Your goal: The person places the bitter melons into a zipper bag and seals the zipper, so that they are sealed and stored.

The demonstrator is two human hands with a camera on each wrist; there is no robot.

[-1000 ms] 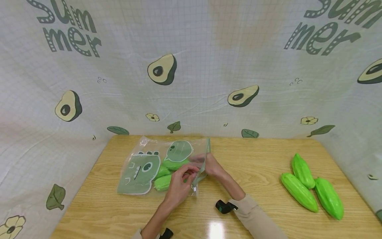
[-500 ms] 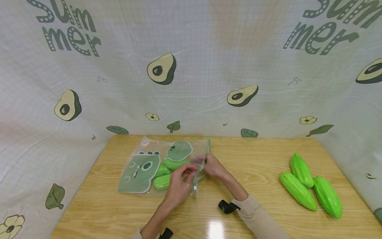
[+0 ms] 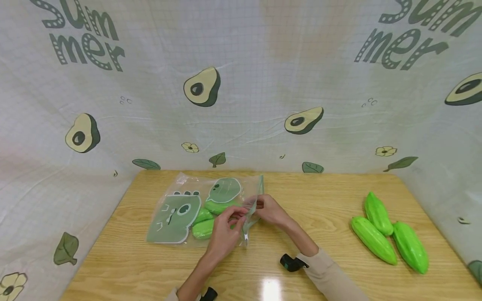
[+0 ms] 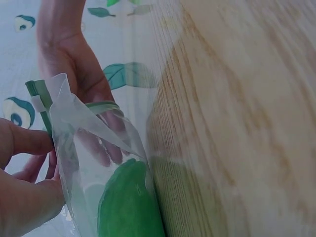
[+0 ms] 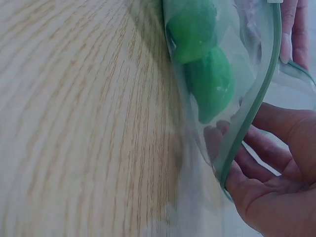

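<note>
A clear zip bag [image 3: 168,225] with a green monster print lies on the table, its green-edged mouth facing right. Inside are several green, ridged, oblong fruits [image 3: 203,229], one of them large in the left wrist view [image 4: 129,205]. My left hand [image 3: 224,234] pinches the near side of the bag's mouth between thumb and fingers, close to the white zip slider [image 4: 37,102]. At the far side of the mouth is my right hand [image 3: 272,212]. Its extended fingers reach just inside and show through the plastic in both wrist views, apart from the fruits, with nothing held.
On the right of the wooden table [image 3: 312,200] lie three more green ridged fruits [image 3: 373,240], close together. A pale cloth [image 3: 248,138] printed with avocados and leaves hangs behind the table and at its sides.
My right hand has drawn slightly rightward, out of the bag's mouth, and its forearm has shifted right. The left hand keeps its pinch on the bag. The head view has shifted slightly.
</note>
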